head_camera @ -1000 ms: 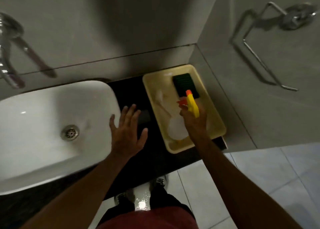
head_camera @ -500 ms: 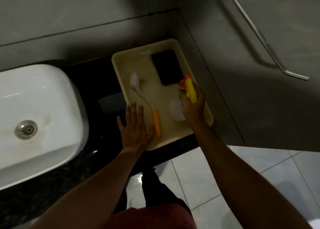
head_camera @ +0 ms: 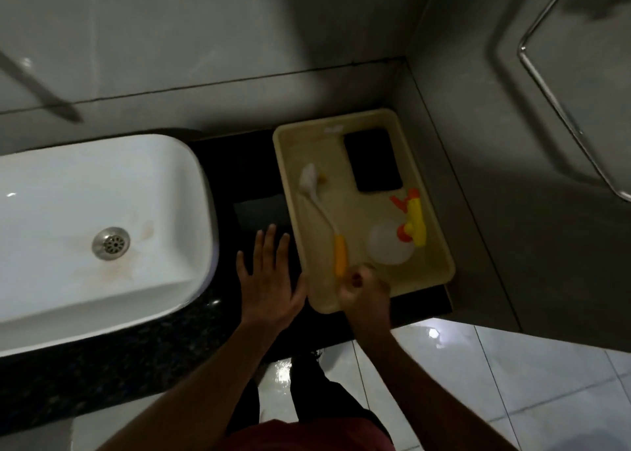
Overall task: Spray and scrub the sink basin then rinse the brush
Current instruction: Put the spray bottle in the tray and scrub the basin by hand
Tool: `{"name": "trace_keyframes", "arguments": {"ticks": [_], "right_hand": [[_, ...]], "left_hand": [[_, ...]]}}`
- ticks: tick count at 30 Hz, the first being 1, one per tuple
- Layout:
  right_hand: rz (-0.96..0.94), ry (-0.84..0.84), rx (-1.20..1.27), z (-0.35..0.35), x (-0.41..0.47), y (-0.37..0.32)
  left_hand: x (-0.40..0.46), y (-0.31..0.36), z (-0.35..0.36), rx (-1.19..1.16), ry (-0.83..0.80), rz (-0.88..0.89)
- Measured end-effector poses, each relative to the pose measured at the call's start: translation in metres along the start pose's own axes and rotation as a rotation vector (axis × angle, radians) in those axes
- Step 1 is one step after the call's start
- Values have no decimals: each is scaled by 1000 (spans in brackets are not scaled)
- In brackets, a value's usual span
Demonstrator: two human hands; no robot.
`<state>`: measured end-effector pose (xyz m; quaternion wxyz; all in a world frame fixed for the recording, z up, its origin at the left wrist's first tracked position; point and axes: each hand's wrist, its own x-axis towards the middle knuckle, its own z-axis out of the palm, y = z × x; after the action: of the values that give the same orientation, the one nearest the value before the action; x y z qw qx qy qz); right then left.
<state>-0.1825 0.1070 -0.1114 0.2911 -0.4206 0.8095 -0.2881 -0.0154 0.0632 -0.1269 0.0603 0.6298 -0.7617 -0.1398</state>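
Observation:
A white sink basin [head_camera: 102,194] with a metal drain [head_camera: 111,244] and brownish stains sits at the left on a dark counter. To its right a beige tray [head_camera: 283,163] holds a brush [head_camera: 340,256] with a white head and an orange handle. The same tray holds an upright spray bottle [head_camera: 415,221] with a yellow-and-orange trigger, standing free. My right hand [head_camera: 363,291] is curled around the near end of the brush handle, and the brush lies flat in the tray. My left hand [head_camera: 269,280] rests open on the counter beside the tray's left edge.
A dark sponge [head_camera: 374,158] lies at the tray's far end. Tiled walls close the corner behind and to the right of the tray. A metal towel bar [head_camera: 560,109] hangs on the right wall. A blurred faucet [head_camera: 41,85] shows at upper left. Glossy floor tiles lie below.
My right hand has let go of the spray bottle, which now stands in the tray, and moved left to the brush handle. My left hand stayed open beside the tray.

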Motion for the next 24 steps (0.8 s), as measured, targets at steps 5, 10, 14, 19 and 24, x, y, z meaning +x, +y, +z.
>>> {"name": "trace_keyframes", "arguments": {"ticks": [5,10,14,19,24], "right_hand": [[41,-14,-184,25,58,-33],[56,-127,-364,33,71,-33],[157,-89,-184,32,74,-32],[302,-19,109,21,69,-49],[219,-20,524,13,36,-92]], "left_hand": [[6,-24,-32,97,207,114],[14,-64,-56,212,268,105],[14,-85,-52,264,169,60],[17,-87,-51,202,131,51],[2,-137,-88,73,340,-88]]}}
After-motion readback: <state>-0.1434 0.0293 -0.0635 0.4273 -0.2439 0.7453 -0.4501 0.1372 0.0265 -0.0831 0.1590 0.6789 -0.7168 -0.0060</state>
